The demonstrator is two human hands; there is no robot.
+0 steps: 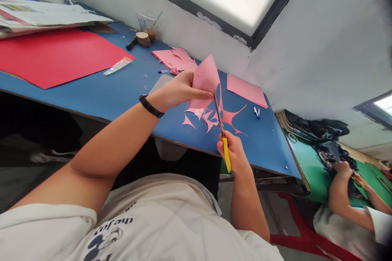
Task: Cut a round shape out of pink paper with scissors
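Note:
My left hand (180, 91) pinches a sheet of pink paper (206, 76) above the blue table, thumb lying across its front. In my right hand (234, 151) is a pair of scissors (226, 153) with yellow handles, fingers closed around them. Their blades point up and meet the paper's right edge, close to my left thumb. A thin strip of pink hangs beside the blades. Pointed pink paper scraps (232, 118) lie on the table below and around the scissors.
Pink sheets (247, 90) and a small blue-and-white item (256, 112) lie to the right. More cut pink paper (176, 58) rests by the wall, near a plastic cup (150, 26). Red paper (58, 55) covers the left. Another person's hands (343, 169) work at a green table.

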